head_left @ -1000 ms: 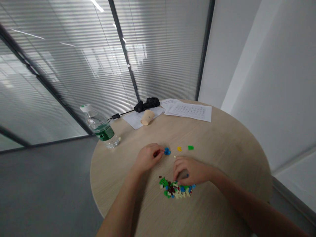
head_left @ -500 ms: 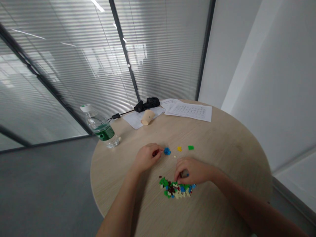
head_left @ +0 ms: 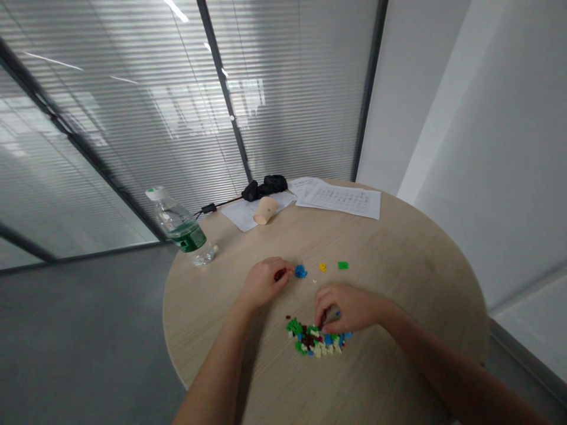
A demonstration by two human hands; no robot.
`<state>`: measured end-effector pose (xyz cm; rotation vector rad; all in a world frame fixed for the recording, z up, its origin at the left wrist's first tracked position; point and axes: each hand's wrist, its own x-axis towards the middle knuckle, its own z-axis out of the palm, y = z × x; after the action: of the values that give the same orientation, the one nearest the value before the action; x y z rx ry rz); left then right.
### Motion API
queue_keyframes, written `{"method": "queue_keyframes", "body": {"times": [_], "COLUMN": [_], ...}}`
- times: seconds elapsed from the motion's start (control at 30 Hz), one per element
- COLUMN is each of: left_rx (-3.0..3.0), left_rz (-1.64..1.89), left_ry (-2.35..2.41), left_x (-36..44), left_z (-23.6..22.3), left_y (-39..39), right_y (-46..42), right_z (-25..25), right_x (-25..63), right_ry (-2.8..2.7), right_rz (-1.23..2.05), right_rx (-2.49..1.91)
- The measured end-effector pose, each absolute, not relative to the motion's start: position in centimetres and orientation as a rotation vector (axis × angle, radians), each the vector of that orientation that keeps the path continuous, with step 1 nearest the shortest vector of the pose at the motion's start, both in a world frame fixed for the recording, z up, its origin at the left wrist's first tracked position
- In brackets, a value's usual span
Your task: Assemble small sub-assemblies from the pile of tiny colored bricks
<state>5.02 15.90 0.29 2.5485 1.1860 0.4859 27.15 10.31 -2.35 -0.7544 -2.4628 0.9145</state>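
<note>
A mixed heap of small toy bricks (head_left: 310,339), green, brown, cream, blue and red, lies on the round wooden table (head_left: 372,378). My right hand (head_left: 348,307) is over the heap's far edge, fingers curled down among the pieces; whatever is at the fingertips is too small to name. My left hand (head_left: 264,282) rests on the table farther back, fingers curled together beside a small cluster of blue bricks (head_left: 300,271). What it holds, if anything, is hidden. Yellow pieces (head_left: 322,267) and a green piece (head_left: 342,265) lie in a row to the right of the blue cluster.
A plastic water bottle (head_left: 188,236) stands at the table's left edge. Toward the back lie a tipped paper cup (head_left: 266,211), printed sheets (head_left: 343,200) and a black bundle with a cord (head_left: 266,188). A blind-covered glass partition (head_left: 301,88) rises behind.
The fingertips of my right hand have shifted slightly at the heap, and the thumb and index finger look a little farther apart. My left hand stays where it was.
</note>
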Motion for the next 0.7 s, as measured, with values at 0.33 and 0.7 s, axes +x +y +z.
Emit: {"method": "queue_keyframes", "body": {"times": [0.33, 0.7], "left_rx": [2.332, 2.209], "left_rz": [0.627, 0.548], "left_ry": [1.054, 0.829], "left_x": [5.6, 7.8], "left_z": [0.3, 0.1], "left_y": [15.5, 13.9], "right_y": [10.5, 10.7], "right_z": [-1.9, -1.9], "right_x": [27.3, 26.7], "right_ry": [-2.241, -2.056], "right_rz": [0.942, 0.403], "right_rx": [-0.995, -0.947]}}
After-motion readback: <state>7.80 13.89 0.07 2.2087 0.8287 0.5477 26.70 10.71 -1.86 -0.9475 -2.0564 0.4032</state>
